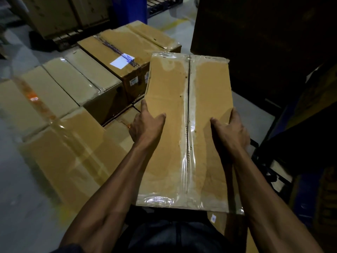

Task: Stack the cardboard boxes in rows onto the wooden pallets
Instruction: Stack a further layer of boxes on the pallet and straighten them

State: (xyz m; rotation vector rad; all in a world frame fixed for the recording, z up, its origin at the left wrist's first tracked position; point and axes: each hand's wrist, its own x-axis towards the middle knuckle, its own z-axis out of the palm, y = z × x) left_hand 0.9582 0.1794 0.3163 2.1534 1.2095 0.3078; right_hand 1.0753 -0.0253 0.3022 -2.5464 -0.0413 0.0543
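A person is carrying one long cardboard box (184, 132) in front of the body, its taped top facing up and a clear tape strip running down its centre seam. Both hands are gripping it: the left hand (145, 125) is clasping the left edge with the thumb lying on the top face and the fingers wrapping down the side, and the right hand (231, 130) is doing the same on the right edge, thumb on top and fingers curling over the side.

To the left and ahead, five boxes are sitting close together in low rows. A box with a white label (127, 57) is lying at the far end, just beyond the carried box's far left corner. A pale taped box (76, 77) is sitting beside it, and another box with an orange sticker (27, 101) is lying further left, blurred. A nearer box (69, 154) is resting by the left forearm, and a partly hidden box (120, 130) is showing under the left hand. What they are standing on is not visible from here.

The grey floor (20, 189) is showing at the lower left. At the far top left, a stack of boxes (60, 13) is standing on a wooden pallet (67, 36), well apart from the rows. A tall dark mass (264, 42) is looming just right of the carried box, too dim to identify.
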